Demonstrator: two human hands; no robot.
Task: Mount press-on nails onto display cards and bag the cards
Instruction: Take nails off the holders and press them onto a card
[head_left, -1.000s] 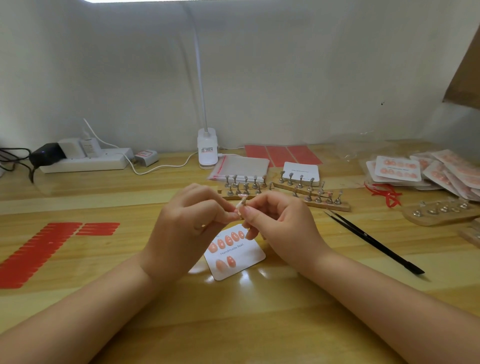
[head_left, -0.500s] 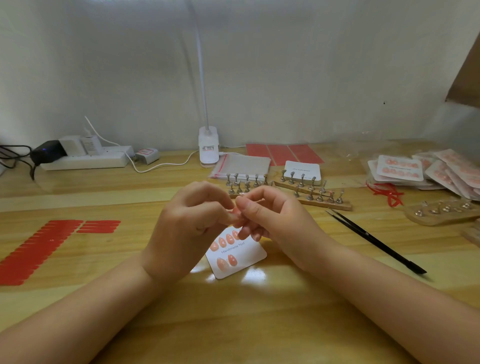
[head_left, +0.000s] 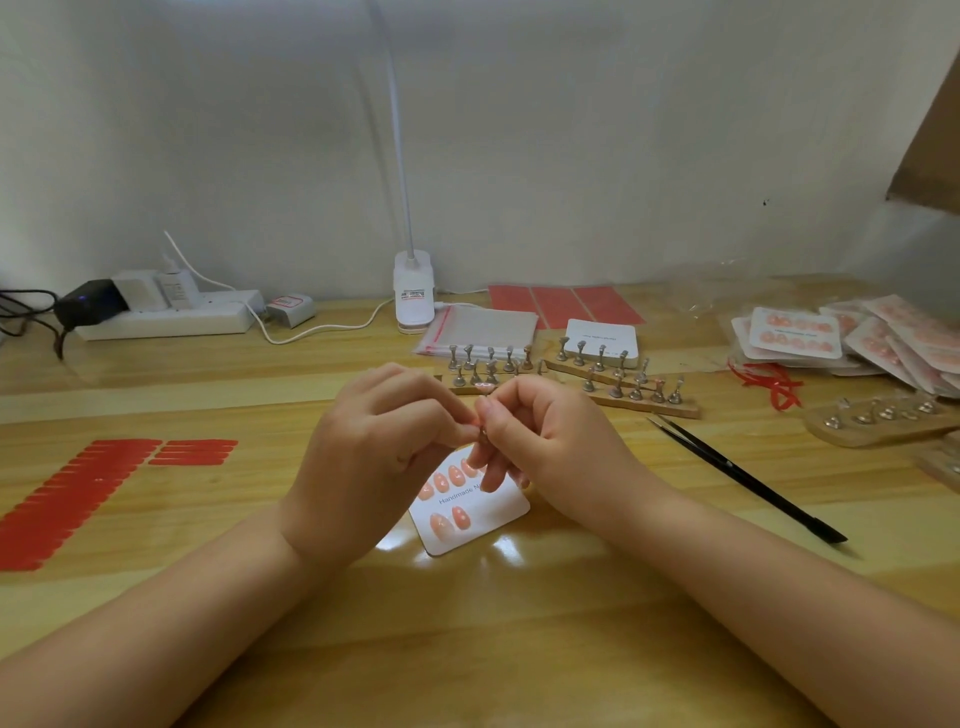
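Both hands, left hand (head_left: 382, 447) and right hand (head_left: 540, 441), pinch a small nail stand (head_left: 484, 415) above the card (head_left: 478, 512), probably freeing its nail for careful sticking next.

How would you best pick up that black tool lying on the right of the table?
Probably by the middle of the black tool's shaft, coming down from above with the right hand, which is nearest. It lies flat on the table, long and thin, running diagonally, so thumb and finger should pinch across its narrow width. Its far end tapers to fine points; avoid that.
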